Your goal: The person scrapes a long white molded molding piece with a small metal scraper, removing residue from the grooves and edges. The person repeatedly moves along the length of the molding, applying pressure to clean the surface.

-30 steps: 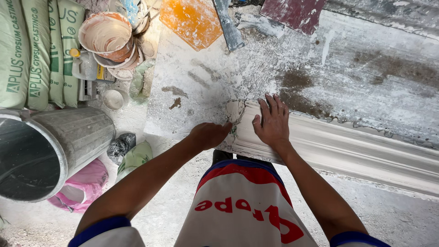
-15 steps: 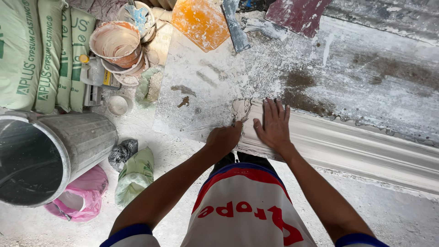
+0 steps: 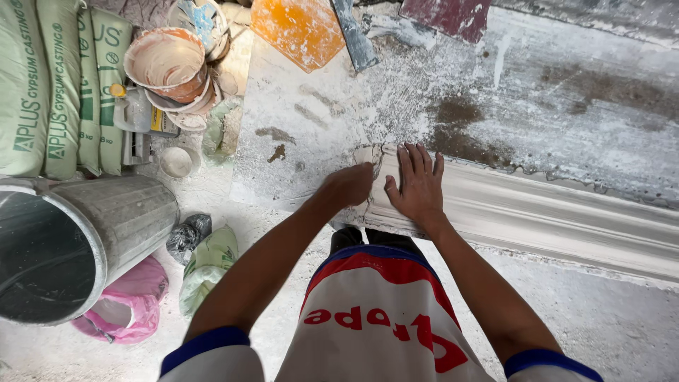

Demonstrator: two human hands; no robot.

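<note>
A long white plaster moulding (image 3: 552, 219) lies along the near edge of a plaster-smeared worktable (image 3: 537, 99). My right hand (image 3: 417, 185) presses flat on the moulding's left end, fingers spread. Just to its left, my left hand (image 3: 350, 185) is curled at the very end of the moulding, fingers bent against the plaster; whether it holds a small tool is hidden.
A grey metal drum (image 3: 78, 240) stands at the left with a pink bag (image 3: 131, 304) beneath it. Green sacks (image 3: 56, 92) lean at the far left beside stacked plaster-caked buckets (image 3: 170, 67). An orange board (image 3: 300, 28) and a dark red board (image 3: 445, 15) lie at the table's back.
My left hand has slid up along the moulding's end toward the table. My right hand stays flat in place. The view has shifted slightly.
</note>
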